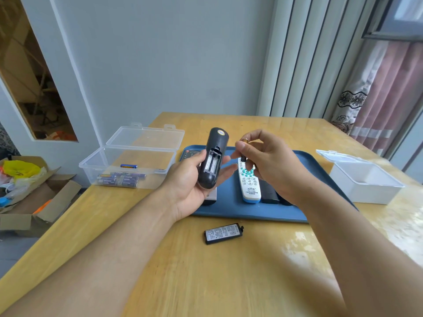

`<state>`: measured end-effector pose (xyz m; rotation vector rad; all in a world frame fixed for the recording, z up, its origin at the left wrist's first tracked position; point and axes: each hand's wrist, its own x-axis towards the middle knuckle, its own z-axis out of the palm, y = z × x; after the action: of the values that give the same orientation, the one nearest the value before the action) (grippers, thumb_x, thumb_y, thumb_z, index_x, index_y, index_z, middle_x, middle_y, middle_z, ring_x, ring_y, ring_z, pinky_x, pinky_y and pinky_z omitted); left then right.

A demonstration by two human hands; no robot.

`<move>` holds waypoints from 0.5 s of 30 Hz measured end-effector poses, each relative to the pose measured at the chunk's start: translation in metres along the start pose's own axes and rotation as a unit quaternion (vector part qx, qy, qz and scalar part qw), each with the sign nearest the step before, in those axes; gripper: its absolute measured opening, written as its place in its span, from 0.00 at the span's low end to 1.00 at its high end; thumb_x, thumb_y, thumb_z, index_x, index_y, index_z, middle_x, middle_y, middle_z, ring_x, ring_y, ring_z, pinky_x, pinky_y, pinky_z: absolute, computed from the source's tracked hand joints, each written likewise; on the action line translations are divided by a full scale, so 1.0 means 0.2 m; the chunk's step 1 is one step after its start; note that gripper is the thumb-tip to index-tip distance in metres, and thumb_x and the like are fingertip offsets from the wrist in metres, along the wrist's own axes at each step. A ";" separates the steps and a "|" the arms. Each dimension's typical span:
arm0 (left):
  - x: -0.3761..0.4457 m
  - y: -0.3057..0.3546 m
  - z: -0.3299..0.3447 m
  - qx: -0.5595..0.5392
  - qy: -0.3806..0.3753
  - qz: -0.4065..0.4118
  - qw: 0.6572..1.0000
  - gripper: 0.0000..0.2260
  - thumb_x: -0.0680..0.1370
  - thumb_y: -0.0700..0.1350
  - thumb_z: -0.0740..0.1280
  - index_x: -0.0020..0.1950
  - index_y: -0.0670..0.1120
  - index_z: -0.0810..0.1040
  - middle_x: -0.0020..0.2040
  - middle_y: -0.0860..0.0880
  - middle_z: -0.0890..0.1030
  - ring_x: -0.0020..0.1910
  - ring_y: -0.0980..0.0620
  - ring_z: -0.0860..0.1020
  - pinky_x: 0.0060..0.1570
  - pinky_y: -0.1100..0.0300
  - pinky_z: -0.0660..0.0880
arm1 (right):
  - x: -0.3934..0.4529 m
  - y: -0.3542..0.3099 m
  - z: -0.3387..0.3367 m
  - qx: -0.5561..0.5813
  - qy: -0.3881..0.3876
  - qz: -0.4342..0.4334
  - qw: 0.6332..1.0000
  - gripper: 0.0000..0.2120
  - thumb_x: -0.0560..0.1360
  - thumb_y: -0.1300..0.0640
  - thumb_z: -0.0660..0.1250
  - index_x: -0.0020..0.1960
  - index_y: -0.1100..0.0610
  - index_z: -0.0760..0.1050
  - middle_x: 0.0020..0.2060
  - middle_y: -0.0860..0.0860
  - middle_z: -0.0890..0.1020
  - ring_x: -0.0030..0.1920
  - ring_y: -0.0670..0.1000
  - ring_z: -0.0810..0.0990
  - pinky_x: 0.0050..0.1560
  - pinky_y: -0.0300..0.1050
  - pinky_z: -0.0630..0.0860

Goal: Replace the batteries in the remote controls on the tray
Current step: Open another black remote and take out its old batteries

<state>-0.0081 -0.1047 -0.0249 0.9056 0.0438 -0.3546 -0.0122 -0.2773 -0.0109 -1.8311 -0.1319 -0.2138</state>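
Note:
My left hand point(186, 184) holds a black remote point(212, 156) back side up above the blue tray point(231, 208). Its battery bay is uncovered and looks empty. My right hand point(267, 163) pinches a dark battery point(243, 149) between thumb and fingers, just right of the remote. The remote's black battery cover point(223, 233) lies on the wooden table in front of the tray. On the tray lie a white remote point(249, 181) with green buttons, dark remotes point(270, 191) beside it, and others partly hidden under my left hand.
A clear open plastic box point(130, 161) at the left holds several blue batteries point(121, 178). An open white box point(364, 179) stands at the right of the tray. Cardboard boxes with bags point(25, 179) sit on the floor beyond the table's left edge.

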 end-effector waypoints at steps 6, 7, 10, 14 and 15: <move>-0.01 -0.01 0.00 0.017 0.000 0.004 1.000 0.20 0.87 0.50 0.53 0.65 0.39 0.78 0.57 0.39 0.85 0.43 0.44 0.86 0.34 0.61 0.81 | 0.00 -0.02 -0.06 -0.013 0.064 0.083 0.994 0.11 0.84 0.51 0.58 0.53 0.53 0.78 0.32 0.49 0.73 0.23 0.43 0.64 0.26 0.37 0.61; -0.02 -0.02 0.01 0.033 -0.006 0.009 0.999 0.21 0.86 0.52 0.53 0.65 0.41 0.78 0.57 0.40 0.85 0.40 0.47 0.85 0.32 0.62 0.79 | 0.00 -0.03 -0.08 -0.038 0.088 0.067 0.993 0.12 0.84 0.51 0.57 0.53 0.52 0.78 0.32 0.49 0.73 0.24 0.42 0.65 0.27 0.38 0.62; -0.01 -0.04 0.01 0.088 -0.001 0.045 0.995 0.17 0.85 0.51 0.57 0.65 0.44 0.79 0.58 0.43 0.85 0.35 0.52 0.81 0.31 0.65 0.74 | 0.02 -0.08 -0.16 -0.112 0.101 0.039 0.988 0.11 0.84 0.51 0.58 0.52 0.53 0.78 0.32 0.49 0.73 0.27 0.46 0.67 0.28 0.40 0.64; -0.02 -0.10 0.08 0.134 -0.013 0.069 0.988 0.15 0.85 0.48 0.57 0.63 0.44 0.79 0.57 0.45 0.86 0.42 0.48 0.85 0.39 0.61 0.81 | 0.03 -0.06 -0.41 -0.276 0.092 0.045 0.956 0.09 0.83 0.52 0.58 0.51 0.54 0.74 0.31 0.48 0.72 0.29 0.49 0.71 0.28 0.41 0.63; -0.02 -0.11 0.10 0.134 -0.016 0.075 0.988 0.14 0.85 0.48 0.57 0.63 0.43 0.79 0.56 0.44 0.86 0.44 0.45 0.85 0.41 0.60 0.83 | 0.03 -0.04 -0.48 -0.321 0.100 0.051 0.940 0.09 0.83 0.50 0.59 0.51 0.54 0.73 0.33 0.49 0.74 0.33 0.52 0.73 0.32 0.43 0.65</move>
<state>-0.0208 -0.1315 -0.0289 1.1617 -0.1035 -0.2374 -0.0151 -0.3673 0.0226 -2.4429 0.1996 -0.4025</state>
